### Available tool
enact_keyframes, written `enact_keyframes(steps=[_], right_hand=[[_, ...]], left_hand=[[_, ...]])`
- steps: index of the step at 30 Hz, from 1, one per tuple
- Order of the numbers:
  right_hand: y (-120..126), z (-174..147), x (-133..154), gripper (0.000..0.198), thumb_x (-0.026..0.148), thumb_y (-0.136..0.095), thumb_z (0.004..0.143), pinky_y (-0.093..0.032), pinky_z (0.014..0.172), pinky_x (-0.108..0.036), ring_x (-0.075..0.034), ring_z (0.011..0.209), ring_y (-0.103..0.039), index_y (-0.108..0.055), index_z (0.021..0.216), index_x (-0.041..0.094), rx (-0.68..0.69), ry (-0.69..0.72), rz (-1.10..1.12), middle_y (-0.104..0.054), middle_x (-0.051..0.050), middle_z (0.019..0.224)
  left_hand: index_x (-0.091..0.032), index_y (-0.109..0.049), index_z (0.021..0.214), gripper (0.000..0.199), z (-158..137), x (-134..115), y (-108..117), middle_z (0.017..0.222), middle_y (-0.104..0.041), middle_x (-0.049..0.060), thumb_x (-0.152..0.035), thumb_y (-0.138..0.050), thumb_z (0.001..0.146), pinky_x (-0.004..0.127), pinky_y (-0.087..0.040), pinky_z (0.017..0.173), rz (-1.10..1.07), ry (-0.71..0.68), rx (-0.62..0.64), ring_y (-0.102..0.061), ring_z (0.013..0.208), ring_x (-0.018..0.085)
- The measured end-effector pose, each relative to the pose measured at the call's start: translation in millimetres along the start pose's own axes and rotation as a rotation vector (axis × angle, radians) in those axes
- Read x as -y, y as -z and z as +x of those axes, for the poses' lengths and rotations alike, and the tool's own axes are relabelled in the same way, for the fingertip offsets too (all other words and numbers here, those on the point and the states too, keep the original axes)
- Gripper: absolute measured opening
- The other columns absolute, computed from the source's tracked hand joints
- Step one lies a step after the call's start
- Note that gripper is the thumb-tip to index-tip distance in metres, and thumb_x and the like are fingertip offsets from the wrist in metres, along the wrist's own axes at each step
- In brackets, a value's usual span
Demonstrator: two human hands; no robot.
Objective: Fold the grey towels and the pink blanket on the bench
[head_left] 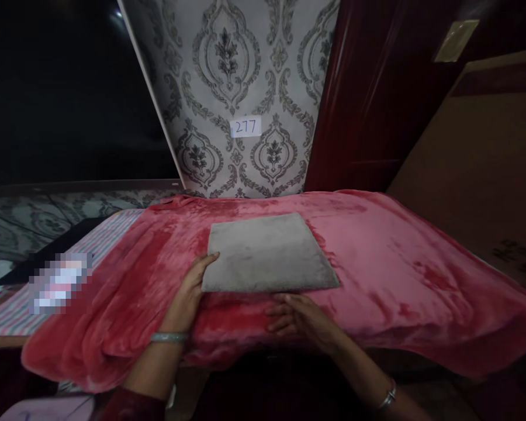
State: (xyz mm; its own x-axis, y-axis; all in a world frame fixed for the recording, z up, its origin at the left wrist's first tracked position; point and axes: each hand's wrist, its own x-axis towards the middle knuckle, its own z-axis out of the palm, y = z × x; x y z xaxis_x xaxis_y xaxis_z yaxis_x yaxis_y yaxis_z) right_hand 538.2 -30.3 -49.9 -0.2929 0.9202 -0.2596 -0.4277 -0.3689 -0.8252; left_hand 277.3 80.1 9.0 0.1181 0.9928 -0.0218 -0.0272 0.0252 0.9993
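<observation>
A flat, rectangular grey plush mat (267,254) lies on a red and pink plush blanket (377,251). My left hand (197,279) is at the mat's left edge, its thumb on top and the other fingers hidden at or under the side. Just below the front edge, my right hand (302,318) has its fingers apart and holds nothing. Whether its fingertips brush the mat's edge is hard to tell.
The blanket drapes over a table's front edge. A striped cloth (109,240) and a blurred-out item (61,283) are on the left, below a large dark screen (70,93). Behind stand a patterned wall (241,70) and a dark red glossy panel (363,93).
</observation>
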Motion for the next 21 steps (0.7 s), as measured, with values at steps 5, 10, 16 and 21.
enact_keyframes(steps=[5, 10, 16, 21], right_hand=[[-13.6, 22.3, -5.0, 0.047, 0.059, -0.077, 0.078, -0.053, 0.104, -0.046, -0.027, 0.119, -0.066, -0.068, 0.109, 0.024, -0.174, 0.252, 0.355, -0.073, -0.007, 0.119], [14.6, 28.2, -5.7, 0.030, 0.038, -0.077, 0.072, -0.057, 0.101, -0.046, -0.030, 0.115, -0.067, -0.068, 0.098, 0.025, -0.457, 0.311, 0.267, -0.076, -0.005, 0.108], [40.0, 7.5, 9.8, 0.028, 0.033, -0.074, 0.070, -0.058, 0.099, -0.050, -0.033, 0.107, -0.070, -0.069, 0.095, 0.022, -0.448, 0.282, 0.110, -0.076, -0.008, 0.102], [59.8, -16.5, 18.7, 0.029, 0.033, -0.075, 0.067, -0.057, 0.098, -0.052, -0.033, 0.101, -0.072, -0.068, 0.092, 0.020, -0.497, 0.190, 0.136, -0.076, -0.011, 0.100]], left_hand=[[-0.023, -0.070, 0.113, 0.041, -39.0, -12.3, -27.9, 0.134, -0.068, 0.008, -0.036, -0.074, 0.074, 0.044, -0.048, 0.112, -0.146, -0.042, 0.048, -0.056, 0.134, 0.032], [-0.018, -0.068, 0.092, 0.027, -55.8, 25.3, -18.3, 0.098, -0.075, 0.010, -0.029, -0.076, 0.069, 0.047, -0.057, 0.096, -0.393, 0.375, 0.160, -0.073, 0.097, 0.029], [-0.016, -0.068, 0.104, 0.031, -34.5, 35.1, 26.2, 0.115, -0.072, 0.017, -0.026, -0.064, 0.074, 0.046, -0.055, 0.101, -0.613, 0.420, 0.057, -0.072, 0.101, 0.027], [-0.017, -0.065, 0.123, 0.047, 3.9, 7.1, 27.9, 0.097, -0.075, 0.014, -0.031, -0.066, 0.078, 0.054, -0.058, 0.093, -0.373, 0.486, 0.219, -0.075, 0.094, 0.032]])
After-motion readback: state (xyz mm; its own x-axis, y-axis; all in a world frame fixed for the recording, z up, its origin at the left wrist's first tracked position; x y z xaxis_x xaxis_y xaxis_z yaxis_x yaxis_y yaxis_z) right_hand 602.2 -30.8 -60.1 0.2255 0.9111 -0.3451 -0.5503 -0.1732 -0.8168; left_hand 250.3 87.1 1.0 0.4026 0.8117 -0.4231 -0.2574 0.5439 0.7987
